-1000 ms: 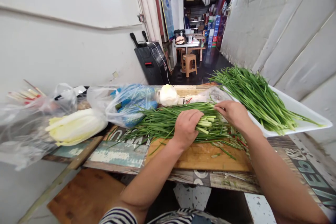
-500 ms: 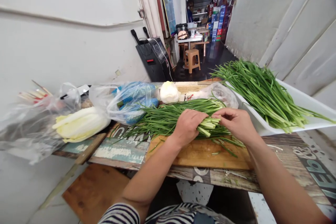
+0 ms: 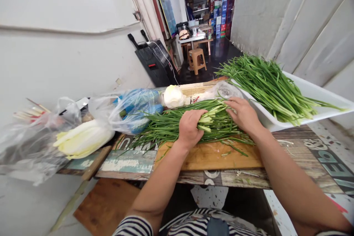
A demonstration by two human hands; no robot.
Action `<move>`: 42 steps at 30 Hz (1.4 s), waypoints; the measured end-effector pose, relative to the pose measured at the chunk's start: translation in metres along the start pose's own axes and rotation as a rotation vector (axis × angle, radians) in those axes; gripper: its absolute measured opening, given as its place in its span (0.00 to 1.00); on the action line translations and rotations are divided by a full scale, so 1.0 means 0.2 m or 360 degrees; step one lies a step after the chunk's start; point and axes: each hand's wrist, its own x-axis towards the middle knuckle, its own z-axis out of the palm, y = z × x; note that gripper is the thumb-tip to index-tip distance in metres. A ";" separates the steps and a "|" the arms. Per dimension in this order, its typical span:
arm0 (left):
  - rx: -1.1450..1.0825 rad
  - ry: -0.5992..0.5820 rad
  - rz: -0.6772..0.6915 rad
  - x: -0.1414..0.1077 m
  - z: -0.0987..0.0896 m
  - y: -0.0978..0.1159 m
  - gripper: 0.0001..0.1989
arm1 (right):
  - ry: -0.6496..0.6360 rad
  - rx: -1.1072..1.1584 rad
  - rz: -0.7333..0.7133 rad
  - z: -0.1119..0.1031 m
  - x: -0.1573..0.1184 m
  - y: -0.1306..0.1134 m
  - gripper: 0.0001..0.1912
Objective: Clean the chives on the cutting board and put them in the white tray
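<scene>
"So, what could slip?"
"Probably the slim green stalks with pale ends [image 3: 208,118]: the left hand [image 3: 190,128] is closed around them over the tan wooden board [image 3: 193,160], and a slack grip could spill them."
"And the right hand [image 3: 244,116]?"
"Beside the ends; whether it pinches any, I cannot tell. Hard tugging might snap one."

The surface [image 3: 297,155] has big letters printed on it. At the right side of the frame, they look like a pale "b" and "E", turned sideways. Low in the middle are round white letters, maybe "O" or "C". Left of the middle is one like a "U". The blue poster [image 3: 165,3] at the top has tiny writing, too blurry to read.
</scene>
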 end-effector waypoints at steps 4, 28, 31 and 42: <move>-0.0010 0.0016 -0.0057 0.00 0.00 0.01 0.13 | -0.0126 -0.0080 -0.0092 0.00 0.00 -0.02 0.10; -0.0138 -0.0382 -0.0222 0.01 0.00 -0.01 0.16 | -0.0326 0.1069 0.0307 -0.10 -0.03 -0.26 0.15; -0.0158 -0.0375 -0.0229 0.01 0.01 -0.01 0.17 | -0.0091 0.1028 0.0447 -0.11 -0.02 -0.21 0.16; -0.0193 -0.0309 -0.0186 0.01 0.02 0.00 0.15 | -0.0036 0.0355 -0.0480 -0.15 -0.04 -0.20 0.13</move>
